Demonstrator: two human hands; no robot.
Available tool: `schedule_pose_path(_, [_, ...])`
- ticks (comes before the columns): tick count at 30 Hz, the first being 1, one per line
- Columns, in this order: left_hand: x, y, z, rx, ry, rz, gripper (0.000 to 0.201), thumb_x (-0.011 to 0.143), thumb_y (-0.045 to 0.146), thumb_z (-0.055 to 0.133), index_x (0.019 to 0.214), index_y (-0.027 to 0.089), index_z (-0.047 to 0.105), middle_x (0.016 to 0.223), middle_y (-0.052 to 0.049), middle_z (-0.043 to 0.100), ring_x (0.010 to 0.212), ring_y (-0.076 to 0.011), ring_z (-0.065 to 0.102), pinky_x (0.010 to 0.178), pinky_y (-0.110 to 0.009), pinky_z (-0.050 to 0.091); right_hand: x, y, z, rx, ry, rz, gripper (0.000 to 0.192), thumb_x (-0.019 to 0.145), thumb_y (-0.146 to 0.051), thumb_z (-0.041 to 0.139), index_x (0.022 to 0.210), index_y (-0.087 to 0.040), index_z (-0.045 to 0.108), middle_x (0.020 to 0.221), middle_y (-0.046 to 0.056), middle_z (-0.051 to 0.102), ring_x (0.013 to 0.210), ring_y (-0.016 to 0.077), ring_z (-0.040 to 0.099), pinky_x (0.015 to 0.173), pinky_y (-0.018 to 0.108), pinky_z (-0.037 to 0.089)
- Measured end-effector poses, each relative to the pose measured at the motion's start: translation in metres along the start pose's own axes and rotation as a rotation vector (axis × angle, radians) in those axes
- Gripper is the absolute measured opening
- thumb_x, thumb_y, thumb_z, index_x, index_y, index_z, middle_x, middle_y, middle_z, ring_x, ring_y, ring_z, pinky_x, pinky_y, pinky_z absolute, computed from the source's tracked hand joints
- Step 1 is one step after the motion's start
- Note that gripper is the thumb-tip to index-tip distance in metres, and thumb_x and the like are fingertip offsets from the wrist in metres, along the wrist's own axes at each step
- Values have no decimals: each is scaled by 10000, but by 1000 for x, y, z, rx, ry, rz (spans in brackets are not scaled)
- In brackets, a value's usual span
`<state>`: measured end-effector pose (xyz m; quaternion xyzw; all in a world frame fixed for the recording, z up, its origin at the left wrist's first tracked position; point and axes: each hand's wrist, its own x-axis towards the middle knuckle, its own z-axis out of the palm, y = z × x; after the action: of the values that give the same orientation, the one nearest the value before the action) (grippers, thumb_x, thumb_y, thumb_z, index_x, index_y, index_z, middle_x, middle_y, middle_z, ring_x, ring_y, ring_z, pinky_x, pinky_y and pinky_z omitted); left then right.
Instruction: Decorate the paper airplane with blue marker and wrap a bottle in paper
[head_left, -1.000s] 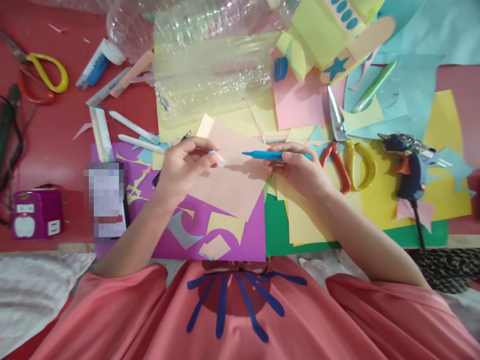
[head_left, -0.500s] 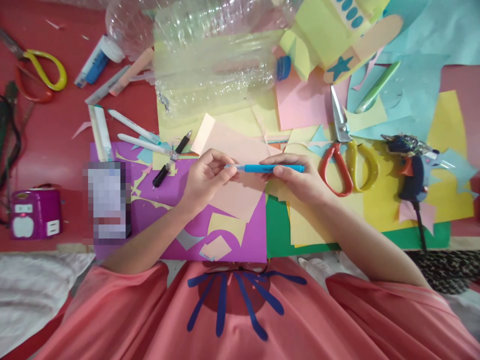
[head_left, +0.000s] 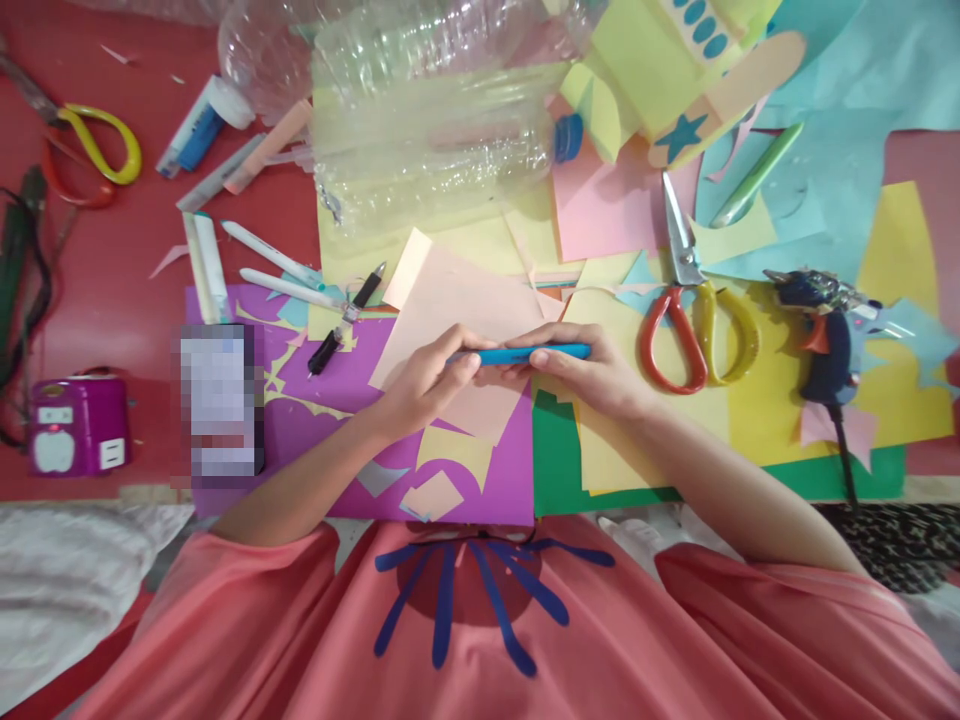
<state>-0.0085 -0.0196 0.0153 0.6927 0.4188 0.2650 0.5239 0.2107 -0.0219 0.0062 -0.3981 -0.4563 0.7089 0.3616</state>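
A blue pen (head_left: pixel 517 354), perhaps a marker, lies level between my two hands. My left hand (head_left: pixel 439 375) pinches its left end with thumb and fingers closed. Around its right part my right hand (head_left: pixel 581 368) is closed, thumb on top. Beneath both hands is a sheet of pale peach paper (head_left: pixel 442 290), resting on purple paper (head_left: pixel 352 350). A black craft knife or pen (head_left: pixel 346 320) lies left of the sheet. To the right of my right hand are scissors (head_left: pixel 681 330) with one red and one yellow handle loop.
Clear plastic bottles (head_left: pixel 435 150) lie at the back. A glue gun (head_left: pixel 825 340) sits at right. A phone (head_left: pixel 219 405), a purple box (head_left: pixel 79 425), white pens (head_left: pixel 274 255) and a second pair of scissors (head_left: pixel 97 145) are at left. Paper scraps (head_left: pixel 454 455) lie near the front edge.
The pen and both hands have dropped slightly toward me. My hands have drawn closer together, and the pale left part of the pen no longer shows.
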Motion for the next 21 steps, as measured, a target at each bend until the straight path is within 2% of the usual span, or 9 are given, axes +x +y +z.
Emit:
schedule_pose_path(2, [2, 4, -4, -16, 8, -13, 309, 937, 442, 493, 1030, 180, 629, 953, -50, 718, 858, -152, 685, 749, -241, 538, -1, -2, 0, -50, -2, -35, 390, 755, -500, 770, 977, -181, 738, 946, 62, 779, 744, 161, 748, 715, 287, 626])
schedule_pose_path(4, [2, 9, -14, 26, 36, -42, 285, 889, 434, 559, 975, 187, 672, 918, -42, 731, 871, -172, 699, 756, -253, 559, -2, -5, -2, -102, 5, -128, 472, 779, -577, 713, 1061, -200, 697, 922, 51, 768, 698, 158, 730, 638, 287, 607])
schedule_pose_path(5, [0, 11, -20, 63, 86, -67, 268, 870, 418, 576, 951, 189, 691, 908, -38, 737, 866, -178, 705, 761, -263, 569, -2, -6, -4, -162, 37, -194, 477, 806, -595, 674, 1087, -210, 677, 900, 44, 761, 686, 159, 722, 611, 290, 594])
schedule_pose_path(7, [-6, 14, -36, 135, 209, -92, 242, 838, 392, 602, 936, 204, 717, 915, -28, 753, 878, -192, 715, 808, -293, 582, -3, -6, -8, -425, 166, -336, 380, 874, -554, 607, 1052, -223, 669, 867, 39, 749, 725, 174, 717, 643, 323, 587])
schedule_pose_path(10, [-24, 11, -55, 231, 305, -153, 175, 785, 357, 673, 899, 240, 736, 919, 2, 767, 882, -185, 725, 809, -273, 584, -3, -3, -13, -992, 331, -473, 239, 929, -410, 559, 992, -216, 682, 990, 81, 751, 949, 231, 701, 873, 436, 559])
schedule_pose_path(12, [-39, 5, -61, 311, 403, -222, 165, 788, 364, 686, 893, 245, 729, 901, 5, 769, 856, -183, 726, 786, -276, 587, -3, 2, -13, -1234, 308, -492, 332, 918, -422, 568, 1113, -171, 664, 1177, 145, 711, 1131, 300, 644, 988, 513, 504])
schedule_pose_path(15, [-59, -10, -61, 451, 578, -252, 178, 844, 380, 640, 927, 238, 709, 959, -13, 768, 894, -197, 727, 840, -332, 588, -4, 9, -8, -1393, 214, -455, 520, 895, -441, 602, 1280, -91, 585, 1367, 216, 598, 1315, 355, 521, 1085, 554, 437])
schedule_pose_path(18, [-70, -22, -56, 569, 715, -227, 206, 908, 400, 584, 1001, 243, 680, 1018, -38, 755, 969, -220, 723, 866, -363, 586, -7, 13, -2, -1421, 146, -415, 468, 929, -378, 556, 1315, -113, 570, 1418, 193, 566, 1368, 323, 481, 1148, 539, 385])
schedule_pose_path(21, [-71, -29, -55, 653, 758, -193, 252, 974, 386, 489, 1122, 270, 657, 1132, -51, 729, 1066, -229, 697, 947, -387, 557, -12, 11, 1, -1405, 95, -413, 429, 954, -335, 513, 1341, -156, 561, 1420, 160, 576, 1360, 300, 501, 1150, 543, 384])
